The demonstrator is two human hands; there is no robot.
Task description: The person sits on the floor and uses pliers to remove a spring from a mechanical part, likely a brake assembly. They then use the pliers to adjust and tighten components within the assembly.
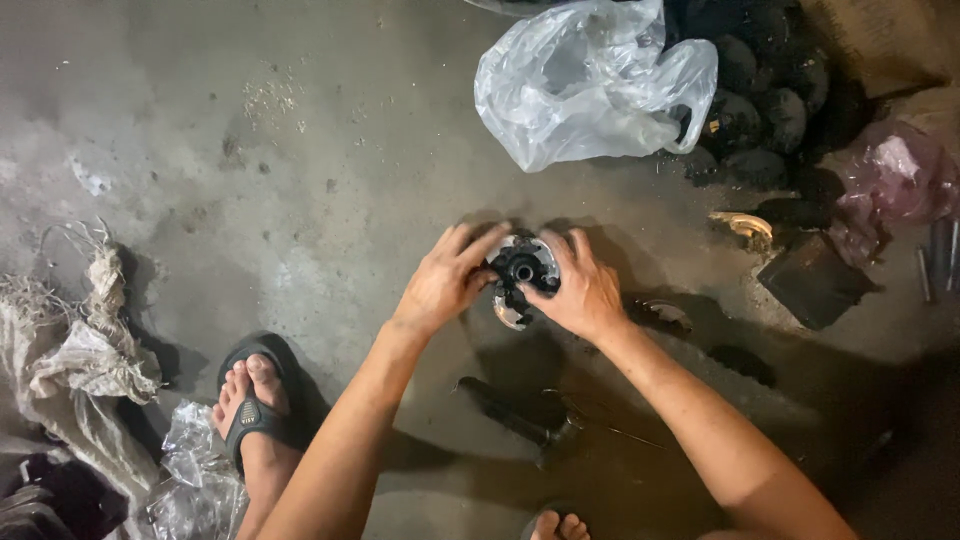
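Note:
A round metal part (pixel 521 272) with a dark hub and shiny, greasy rim sits low over the concrete floor, gripped from both sides. My left hand (pixel 447 279) clasps its left edge, fingers reaching over the top. My right hand (pixel 580 290) holds its right edge, thumb pressed near the dark centre. Most of the part's rim is hidden by my fingers.
A crumpled clear plastic bag (pixel 585 85) lies behind, beside a heap of dark round parts (pixel 765 105). A black tool (pixel 515 412) lies between my arms. A dark block (pixel 815 280) sits right, a pinkish bag (pixel 895 180) far right, frayed sacking (pixel 75 360) left, my sandalled foot (pixel 255 400) below.

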